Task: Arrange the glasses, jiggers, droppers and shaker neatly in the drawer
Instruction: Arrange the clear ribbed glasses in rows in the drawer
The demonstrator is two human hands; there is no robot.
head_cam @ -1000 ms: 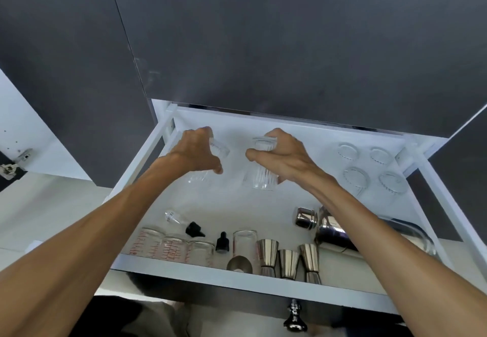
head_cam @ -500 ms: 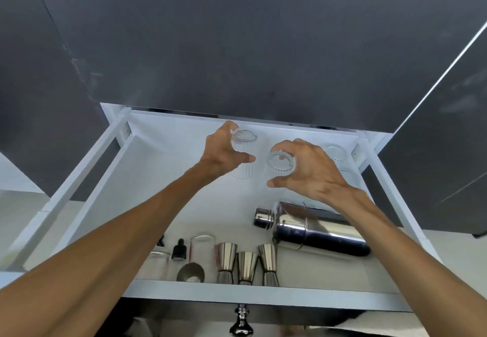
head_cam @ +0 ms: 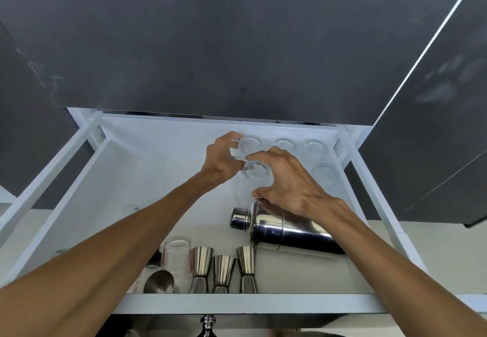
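Both ribbed glasses have been carried toward the drawer's (head_cam: 263,302) back-right corner. One glass (head_cam: 246,149) is gripped by the left hand (head_cam: 220,161); another (head_cam: 254,175) is clasped by the right hand (head_cam: 287,183).

White drawer (head_cam: 163,168), silver shaker (head_cam: 287,232)

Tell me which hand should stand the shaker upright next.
Probably right: the right hand hovers directly above the lying shaker, though it holds a glass; the left hand is farther back.

a: what do the hands hold?
b: left hand (head_cam: 221,158) grips a ribbed glass (head_cam: 247,148) at twelve o'clock in the white drawer (head_cam: 163,168); right hand (head_cam: 287,181) grips another glass (head_cam: 254,178) just below.
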